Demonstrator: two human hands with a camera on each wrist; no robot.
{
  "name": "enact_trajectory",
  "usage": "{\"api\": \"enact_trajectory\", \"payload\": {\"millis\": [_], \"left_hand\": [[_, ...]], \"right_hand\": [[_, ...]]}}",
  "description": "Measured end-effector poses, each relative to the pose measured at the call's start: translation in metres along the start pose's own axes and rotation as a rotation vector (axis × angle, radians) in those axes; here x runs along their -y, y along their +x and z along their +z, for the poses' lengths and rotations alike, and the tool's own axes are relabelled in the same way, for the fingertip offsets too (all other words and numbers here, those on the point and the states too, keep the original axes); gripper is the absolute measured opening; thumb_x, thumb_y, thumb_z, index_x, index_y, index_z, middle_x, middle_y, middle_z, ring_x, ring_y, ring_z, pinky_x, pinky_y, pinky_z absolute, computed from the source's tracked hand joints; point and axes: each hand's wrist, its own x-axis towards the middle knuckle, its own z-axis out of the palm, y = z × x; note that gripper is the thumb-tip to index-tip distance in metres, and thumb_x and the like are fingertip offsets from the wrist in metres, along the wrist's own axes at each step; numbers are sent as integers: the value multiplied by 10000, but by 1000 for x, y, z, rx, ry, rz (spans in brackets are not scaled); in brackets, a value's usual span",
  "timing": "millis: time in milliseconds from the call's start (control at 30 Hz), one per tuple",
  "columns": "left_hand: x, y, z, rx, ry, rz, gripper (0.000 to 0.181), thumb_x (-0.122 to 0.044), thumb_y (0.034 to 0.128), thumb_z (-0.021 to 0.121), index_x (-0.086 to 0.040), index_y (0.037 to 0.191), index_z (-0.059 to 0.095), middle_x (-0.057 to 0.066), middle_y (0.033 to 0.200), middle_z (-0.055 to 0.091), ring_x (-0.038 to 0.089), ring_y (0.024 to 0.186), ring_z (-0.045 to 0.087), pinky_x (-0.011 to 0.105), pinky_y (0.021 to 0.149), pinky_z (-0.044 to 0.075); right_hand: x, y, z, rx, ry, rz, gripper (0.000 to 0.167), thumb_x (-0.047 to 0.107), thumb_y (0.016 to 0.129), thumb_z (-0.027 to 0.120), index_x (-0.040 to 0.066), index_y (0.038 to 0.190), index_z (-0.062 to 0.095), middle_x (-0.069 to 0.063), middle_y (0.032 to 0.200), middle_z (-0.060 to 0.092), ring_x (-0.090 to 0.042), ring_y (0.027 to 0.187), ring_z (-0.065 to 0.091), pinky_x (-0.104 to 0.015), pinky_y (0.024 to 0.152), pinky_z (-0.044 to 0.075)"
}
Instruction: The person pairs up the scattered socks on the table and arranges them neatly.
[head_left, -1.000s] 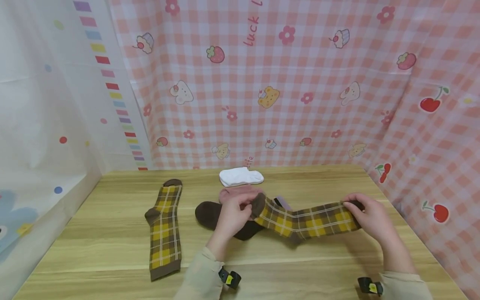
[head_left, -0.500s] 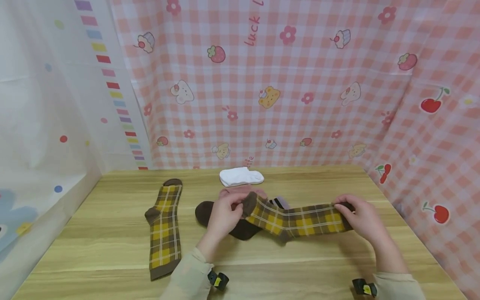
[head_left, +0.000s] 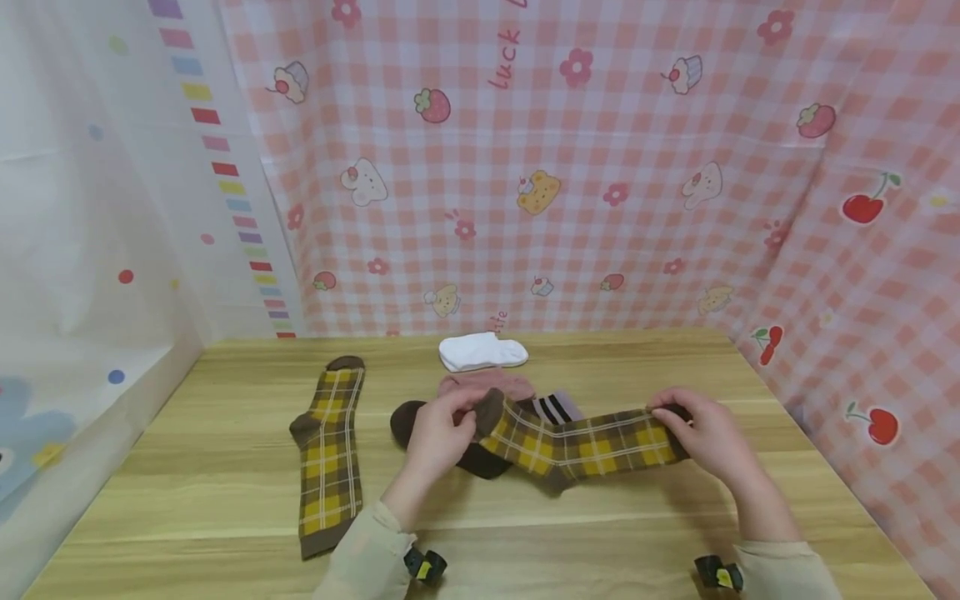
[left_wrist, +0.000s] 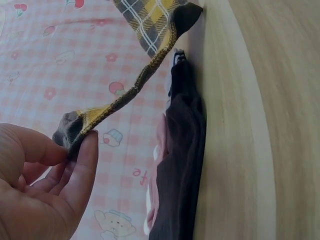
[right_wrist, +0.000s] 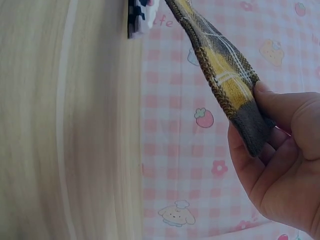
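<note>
A yellow and brown plaid sock (head_left: 600,446) is stretched sideways between both hands, held above the table. My left hand (head_left: 437,437) pinches its brown toe between thumb and fingers, as the left wrist view also shows. At the other end my right hand (head_left: 708,433) pinches the brown cuff (right_wrist: 252,127). The brown heel hangs down in the middle. A matching plaid sock (head_left: 330,458) lies flat on the left of the table, toe away from me. Behind the held sock lies a dark brown sock (head_left: 483,461), partly covered by the left hand and the held sock.
Beyond the dark sock lie a pink sock (head_left: 487,382) and a white ankle sock (head_left: 482,352). A lilac and black striped cuff (head_left: 557,407) shows behind the held sock. The wooden table (head_left: 225,500) meets hanging patterned cloths at the back and sides.
Both hands have moved left with the plaid sock stretched between them. More of the striped cuff now shows behind it. The other socks lie where they were.
</note>
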Motion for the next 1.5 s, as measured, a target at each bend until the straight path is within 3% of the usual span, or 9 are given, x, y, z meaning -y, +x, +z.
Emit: {"api": "enact_trajectory", "payload": {"millis": [433,700,967,1233,1500], "left_hand": [[6,-14,-20,10,30,-35,341,114,848,600,-30,1130,726,121,941,715,195,771,665,232,602,554],[18,-28,-31,15,81,-23,318,142,834,594,0,1087,726,108,945,708,177,805,632,267,686,527],[24,-34,-43,26,127,-51,300,117,846,615,-21,1087,729,76,938,710,158,793,617,279,693,518],[26,-40,-53,22,124,-41,315,131,841,619,-53,1068,739,38,899,712,162,784,636,273,669,527],[26,-45,-64,16,123,-74,333,131,839,624,-61,1086,740,42,896,720,177,792,659,265,667,537]], "right_hand": [[12,2,15,21,23,-98,78,50,904,709,115,945,701,-15,909,694,-172,813,640,-406,713,538],[18,4,26,99,24,-116,64,73,932,680,135,933,701,12,918,690,-135,817,630,-387,718,536],[25,6,35,141,57,-158,103,67,922,689,170,916,688,28,900,681,-102,800,619,-350,705,530],[33,7,40,174,96,-198,127,34,911,688,161,916,682,9,927,689,-103,833,624,-343,716,535],[38,7,42,172,103,-230,159,4,900,692,163,912,680,77,924,680,-83,834,620,-326,709,536]]}}
